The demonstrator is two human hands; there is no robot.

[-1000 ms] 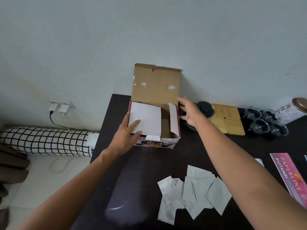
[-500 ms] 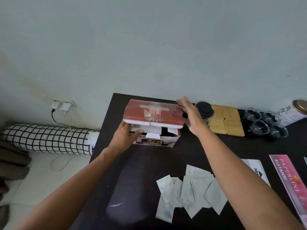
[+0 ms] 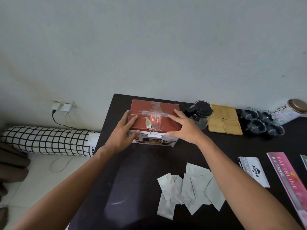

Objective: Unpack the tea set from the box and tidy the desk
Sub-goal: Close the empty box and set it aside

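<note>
Sachets: a loose heap of pale grey-white paper packets [image 3: 187,188], overlapping one another, low and right of centre on the dark desk [image 3: 141,171].
Stationery: a white Joyko stamp-pad box [image 3: 253,170] and a pink Paperline receipt book [image 3: 289,181] lie at the lower right, side by side but apart.
Left hand [image 3: 123,132]: fingers straight and slightly spread, laid flat on the left part of the lid, thumb at the front edge.
Right hand [image 3: 184,127]: fingers straight and a little apart, pressed on the right part of the lid, thumb along the front edge.
Box [image 3: 154,120]: centre of the frame, at the desk's far left end, close to the wall; lid down; red top with white Chinese characters, a strip of clear tape across it and a torn patch; white front flap tab; front face printed with a picture of tea ware.
Teapot [image 3: 200,116]: clear glass with black lid, just right of the box.
Coasters [image 3: 224,120]: four square wooden ones in a block, right of the teapot.
Cups [image 3: 262,122]: four small glass ones grouped further right.
Canister [image 3: 292,109]: white, brown lid, at the frame's right edge.
</note>
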